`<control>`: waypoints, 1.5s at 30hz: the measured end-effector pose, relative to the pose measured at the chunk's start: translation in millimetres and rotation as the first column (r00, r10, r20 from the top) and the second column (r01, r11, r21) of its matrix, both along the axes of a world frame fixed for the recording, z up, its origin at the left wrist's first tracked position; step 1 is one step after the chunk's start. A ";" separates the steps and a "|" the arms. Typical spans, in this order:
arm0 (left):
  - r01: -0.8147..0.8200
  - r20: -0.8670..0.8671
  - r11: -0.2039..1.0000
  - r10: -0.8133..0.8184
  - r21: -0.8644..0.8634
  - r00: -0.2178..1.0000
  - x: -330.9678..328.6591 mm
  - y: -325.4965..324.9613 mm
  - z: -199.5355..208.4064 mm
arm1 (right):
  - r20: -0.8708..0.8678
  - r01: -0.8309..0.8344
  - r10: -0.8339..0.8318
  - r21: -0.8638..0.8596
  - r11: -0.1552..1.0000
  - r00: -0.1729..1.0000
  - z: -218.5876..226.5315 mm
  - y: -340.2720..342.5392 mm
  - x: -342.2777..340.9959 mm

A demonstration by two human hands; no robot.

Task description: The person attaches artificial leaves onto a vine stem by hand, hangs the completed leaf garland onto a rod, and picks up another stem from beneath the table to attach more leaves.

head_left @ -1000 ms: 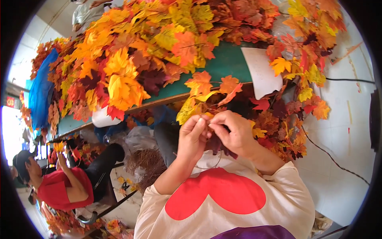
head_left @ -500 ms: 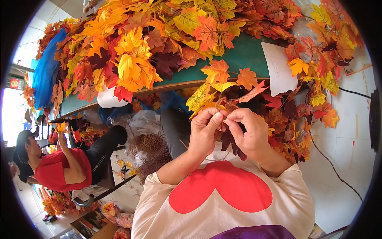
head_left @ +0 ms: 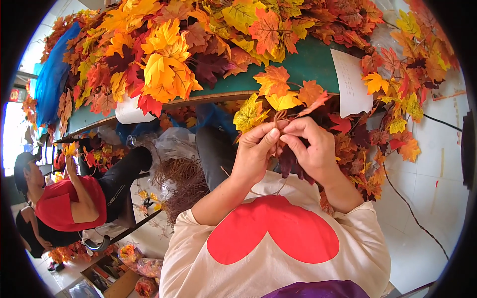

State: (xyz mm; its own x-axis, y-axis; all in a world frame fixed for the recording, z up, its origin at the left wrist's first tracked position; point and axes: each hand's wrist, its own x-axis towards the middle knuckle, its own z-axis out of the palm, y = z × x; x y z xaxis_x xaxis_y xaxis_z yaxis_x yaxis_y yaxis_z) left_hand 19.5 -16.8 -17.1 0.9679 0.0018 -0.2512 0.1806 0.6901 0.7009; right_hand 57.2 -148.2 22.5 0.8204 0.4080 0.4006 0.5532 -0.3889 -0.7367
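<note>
My left hand [head_left: 257, 151] pinches the brown stem of an artificial maple leaf garland in front of my chest. Close beside it, my right hand [head_left: 316, 151] is closed with thumb and forefinger on the same stem, fingertips nearly touching the left ones. A loop of brown stem [head_left: 280, 115] rises above the fingertips. Around it fan out a yellow leaf [head_left: 250, 114] and an orange leaf [head_left: 312, 92], while dark purple leaves [head_left: 287, 160] hang below the hands. A thin stem end trails under my left wrist. Exactly what lies between the fingertips is hidden.
Autumn leaves [head_left: 169, 64] are heaped on the green table [head_left: 318, 69], where a white paper [head_left: 352, 82] hangs over the edge. More garland [head_left: 385, 134] drapes at the right. Brown stems [head_left: 184, 184] lie in a bundle near my knee. A person in red [head_left: 69, 203] works at left.
Both hands and the garland have risen slightly in the picture, and the right fingers have shifted on the stem. The view itself has moved a little. Both hands still pinch.
</note>
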 end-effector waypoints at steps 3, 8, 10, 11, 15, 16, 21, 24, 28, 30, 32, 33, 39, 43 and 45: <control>-0.014 0.013 0.999 0.014 -0.031 1.000 -1.6 0.9 -5.9 | -0.264 -0.037 0.077 0.154 0.987 0.961 -4.4 -2.8 5.4; 0.005 -0.012 0.995 -0.007 -0.099 1.000 -2.8 -0.5 -7.1 | -0.376 0.004 0.095 0.255 0.967 0.922 -18.0 -5.9 2.7; 0.065 -0.040 0.997 -0.067 -0.047 0.997 -1.0 1.8 -9.8 | -0.419 0.022 0.120 0.319 0.948 0.900 -21.1 -4.1 4.7; 0.061 -0.049 0.997 -0.064 -0.048 0.997 0.2 1.9 -11.8 | -0.422 0.029 0.122 0.333 0.942 0.898 -22.5 -3.3 5.2; 0.097 -0.009 0.993 -0.098 -0.069 0.995 5.5 1.7 -10.6 | -0.436 0.024 0.153 0.374 0.927 0.887 -21.3 -4.8 11.1; 0.127 -0.015 0.986 -0.129 -0.108 0.991 8.6 2.9 -11.4 | -0.434 0.022 0.155 0.376 0.927 0.887 -22.0 -5.9 16.8; 0.089 -0.055 0.922 -0.119 -0.378 0.991 5.7 -0.6 -8.6 | -0.453 -0.033 0.208 0.366 0.930 0.867 -21.7 -9.4 40.3; 0.150 -0.016 0.947 -0.162 -0.285 0.987 -3.0 0.0 -13.9 | -0.401 -0.057 0.196 0.332 0.941 0.895 -18.9 -11.1 42.9; 0.116 -0.006 0.993 -0.116 0.005 0.993 -9.0 3.5 0.4 | -0.469 -0.218 0.388 0.376 0.901 0.793 -18.4 -13.9 39.9; 0.089 -0.030 0.972 -0.085 0.216 0.996 -11.3 10.6 7.5 | -0.435 -0.324 0.452 0.338 0.884 0.779 -20.6 -18.8 47.1; 0.054 -0.020 0.974 -0.051 0.219 0.998 -13.8 12.6 0.4 | -0.326 -0.352 0.400 0.199 0.915 0.856 -19.4 -16.9 48.4; 0.084 -0.025 0.990 -0.082 0.109 0.996 -14.7 13.8 1.2 | -0.213 -0.349 0.353 0.055 0.935 0.911 -18.4 -14.8 47.7; -0.017 -0.142 0.951 -0.028 -0.308 0.989 -2.6 -1.6 13.6 | -0.043 -0.221 0.231 0.162 0.962 0.972 -58.3 14.5 37.8; -0.101 -0.147 0.953 0.060 -0.287 0.987 8.4 -4.5 11.6 | -0.122 -0.257 0.288 0.220 0.941 0.950 -57.9 5.6 50.8; -0.101 -0.135 0.960 0.068 -0.262 0.989 14.1 -9.9 14.0 | -0.085 -0.250 0.266 0.160 0.955 0.960 -48.6 -5.8 51.4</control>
